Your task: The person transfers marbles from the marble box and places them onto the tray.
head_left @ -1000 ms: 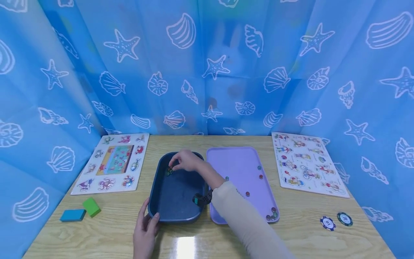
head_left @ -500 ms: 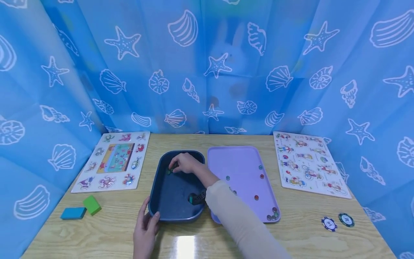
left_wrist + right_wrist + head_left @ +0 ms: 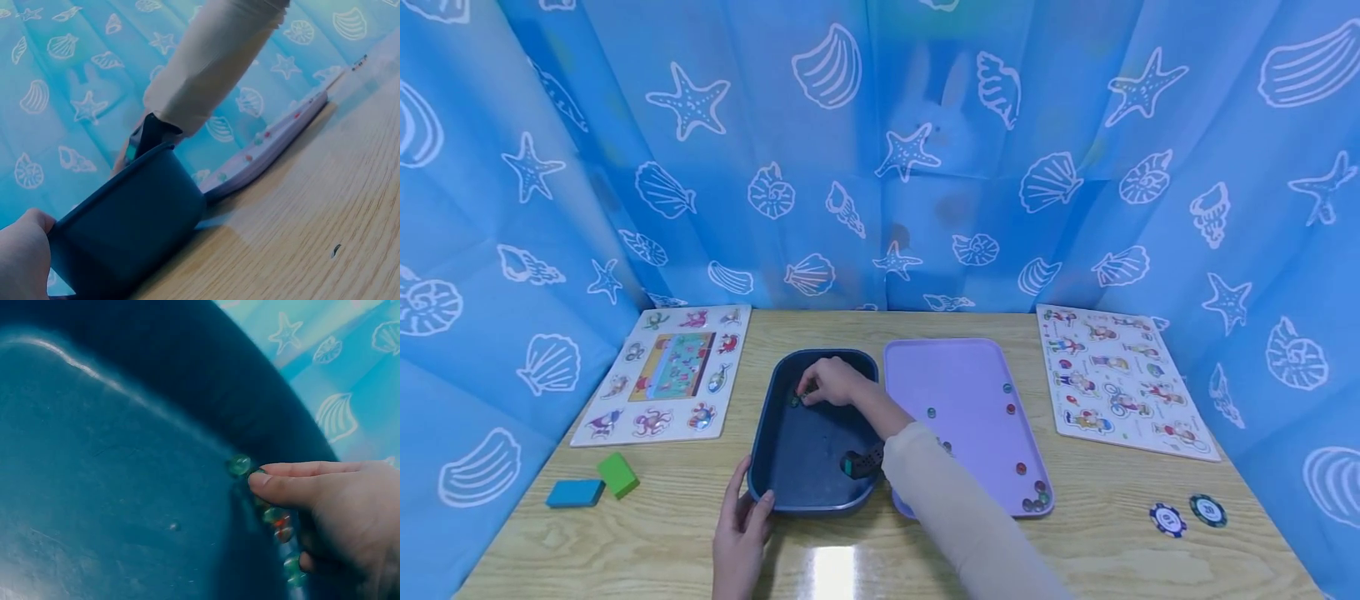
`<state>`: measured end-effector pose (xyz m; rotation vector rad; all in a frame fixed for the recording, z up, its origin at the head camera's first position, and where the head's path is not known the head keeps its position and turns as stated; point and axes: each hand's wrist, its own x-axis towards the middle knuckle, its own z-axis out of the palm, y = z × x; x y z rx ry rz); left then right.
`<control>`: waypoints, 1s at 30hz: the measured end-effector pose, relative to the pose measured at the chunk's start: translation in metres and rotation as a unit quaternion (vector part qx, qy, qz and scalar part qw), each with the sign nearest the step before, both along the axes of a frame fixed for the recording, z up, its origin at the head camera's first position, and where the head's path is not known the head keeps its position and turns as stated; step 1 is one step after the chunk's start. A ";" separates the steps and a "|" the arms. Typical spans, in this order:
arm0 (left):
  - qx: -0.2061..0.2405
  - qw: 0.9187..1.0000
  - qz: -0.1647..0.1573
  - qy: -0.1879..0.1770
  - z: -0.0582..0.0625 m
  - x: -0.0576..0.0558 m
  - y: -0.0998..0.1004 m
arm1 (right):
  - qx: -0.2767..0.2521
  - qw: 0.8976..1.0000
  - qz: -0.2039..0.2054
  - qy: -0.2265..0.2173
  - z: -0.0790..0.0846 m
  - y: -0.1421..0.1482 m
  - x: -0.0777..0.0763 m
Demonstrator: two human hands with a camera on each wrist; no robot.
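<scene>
A deep dark-blue bin [image 3: 808, 467] stands on the wooden table. My left hand [image 3: 741, 533] grips its near-left corner, thumb at the rim; the left wrist view shows that hand [image 3: 25, 256] on the bin's edge. My right hand [image 3: 831, 383] reaches down inside, near the far-left wall. In the right wrist view, thumb and forefinger pinch a greenish marble [image 3: 260, 470], mostly hidden by the fingertips. Just beside it lies a clear green marble [image 3: 239, 465]. More green and orange marbles [image 3: 282, 528] sit along the wall under the hand.
Right of the bin is a shallow purple tray [image 3: 940, 367] with several red and green marbles [image 3: 1037, 500]. Picture puzzle boards [image 3: 617, 375] lie at both sides. Blue [image 3: 575, 493] and green blocks [image 3: 618, 475] lie left, two poker chips [image 3: 1168, 520] right.
A red marble in the purple tray has rolled right and toward the front. My right hand has shifted slightly within the bin's far-left corner. The left hand keeps its grip.
</scene>
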<state>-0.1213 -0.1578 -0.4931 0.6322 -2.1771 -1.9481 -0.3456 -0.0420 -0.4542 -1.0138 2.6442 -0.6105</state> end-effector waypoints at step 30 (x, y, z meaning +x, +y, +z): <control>0.000 1.000 -0.002 0.005 -0.004 0.001 0.002 | -0.173 0.972 -0.155 0.033 0.012 0.206 0.072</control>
